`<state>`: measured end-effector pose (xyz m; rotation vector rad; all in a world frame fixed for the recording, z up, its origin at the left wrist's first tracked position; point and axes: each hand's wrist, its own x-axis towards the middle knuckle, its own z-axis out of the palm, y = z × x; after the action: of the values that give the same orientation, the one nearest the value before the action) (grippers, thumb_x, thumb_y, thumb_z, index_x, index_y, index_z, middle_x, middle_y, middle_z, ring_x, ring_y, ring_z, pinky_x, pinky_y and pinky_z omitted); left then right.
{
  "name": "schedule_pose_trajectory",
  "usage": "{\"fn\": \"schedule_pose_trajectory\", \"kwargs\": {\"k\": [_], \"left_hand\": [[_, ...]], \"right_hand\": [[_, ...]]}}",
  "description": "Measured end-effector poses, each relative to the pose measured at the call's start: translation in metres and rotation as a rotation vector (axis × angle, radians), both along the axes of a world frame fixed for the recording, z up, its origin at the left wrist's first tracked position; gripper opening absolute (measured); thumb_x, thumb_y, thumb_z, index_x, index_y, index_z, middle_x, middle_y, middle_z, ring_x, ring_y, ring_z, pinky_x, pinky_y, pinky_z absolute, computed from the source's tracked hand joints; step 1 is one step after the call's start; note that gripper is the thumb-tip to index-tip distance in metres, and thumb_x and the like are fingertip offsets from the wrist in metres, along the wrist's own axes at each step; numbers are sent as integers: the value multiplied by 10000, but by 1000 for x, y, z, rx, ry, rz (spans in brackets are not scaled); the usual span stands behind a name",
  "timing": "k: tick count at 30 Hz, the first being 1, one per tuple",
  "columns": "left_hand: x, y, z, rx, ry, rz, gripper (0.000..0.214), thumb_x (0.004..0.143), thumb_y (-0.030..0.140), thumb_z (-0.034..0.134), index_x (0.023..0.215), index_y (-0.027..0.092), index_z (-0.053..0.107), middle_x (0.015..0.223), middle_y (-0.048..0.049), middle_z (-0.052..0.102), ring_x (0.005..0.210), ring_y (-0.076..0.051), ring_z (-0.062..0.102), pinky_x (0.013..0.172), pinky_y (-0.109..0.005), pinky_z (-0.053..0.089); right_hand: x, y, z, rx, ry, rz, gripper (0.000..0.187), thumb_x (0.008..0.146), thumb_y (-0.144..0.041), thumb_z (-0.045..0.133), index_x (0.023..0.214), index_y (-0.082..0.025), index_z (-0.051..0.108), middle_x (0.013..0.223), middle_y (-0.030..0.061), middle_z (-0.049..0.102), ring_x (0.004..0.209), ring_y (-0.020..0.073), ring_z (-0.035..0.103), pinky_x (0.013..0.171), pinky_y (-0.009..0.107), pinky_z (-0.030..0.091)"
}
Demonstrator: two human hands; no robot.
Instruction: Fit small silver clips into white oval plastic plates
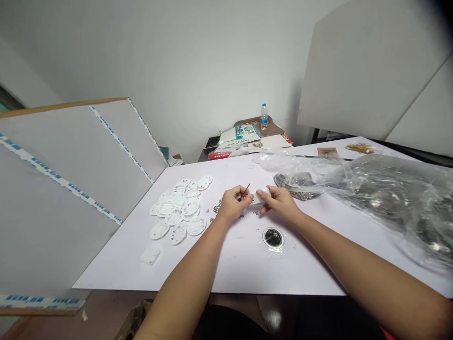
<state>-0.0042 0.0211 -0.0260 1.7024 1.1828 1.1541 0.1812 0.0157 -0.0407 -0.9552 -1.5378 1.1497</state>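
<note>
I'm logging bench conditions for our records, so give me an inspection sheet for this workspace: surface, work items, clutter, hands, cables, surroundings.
Surface: flat white tabletop, items spread across it.
Work items: small white piece in both hands; thin dark rod at the left fingers; heap of round white slotted plates to the left; loose small metal parts by the left hand.
Clutter: large clear plastic bags on the right; round black disc with pale rim in front.
Hands: left hand and right hand closed on the piece.
Cables: nothing seen.
Surroundings: blue-capped clear bottle behind; pale wall.
</note>
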Motion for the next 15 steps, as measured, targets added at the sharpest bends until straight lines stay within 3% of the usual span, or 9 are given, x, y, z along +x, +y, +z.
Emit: {"fn": "schedule_pose_trajectory", "kwargs": {"k": [5, 8, 12, 15], "left_hand": [[1, 0, 0, -7, 17, -44, 360, 745, 480, 698, 796, 132, 623, 678, 16, 543, 579, -56, 410, 552, -195, 327], [0, 1, 0, -37, 25, -53, 398, 748, 505, 695, 903, 139, 675, 833, -26, 640, 609, -65, 478, 569, -202, 364], [-4, 5, 1, -33, 17, 28, 436, 782, 535, 655, 1008, 164, 686, 868, -27, 658, 559, -48, 446, 543, -200, 347], [-9, 9, 0, 28, 24, 142, 421, 820, 553, 598, 978, 173, 688, 851, -18, 653, 551, -47, 434, 550, -202, 351]], "right_hand": [[4, 1, -1, 61, -96, -20, 475, 866, -610, 574, 659, -202, 447, 469, -7, 602, 488, 191, 652, 469, 260, 389], [10, 7, 0, 159, -211, -65, 460, 886, -585, 559, 645, -200, 483, 503, -2, 626, 514, 181, 638, 527, 280, 411], [16, 14, -2, 256, -288, -196, 413, 891, -553, 559, 672, -206, 518, 557, 2, 643, 545, 180, 619, 572, 300, 433], [18, 16, -5, 266, -278, -213, 379, 895, -548, 552, 723, -211, 528, 595, 3, 643, 548, 180, 612, 569, 301, 439]]}}
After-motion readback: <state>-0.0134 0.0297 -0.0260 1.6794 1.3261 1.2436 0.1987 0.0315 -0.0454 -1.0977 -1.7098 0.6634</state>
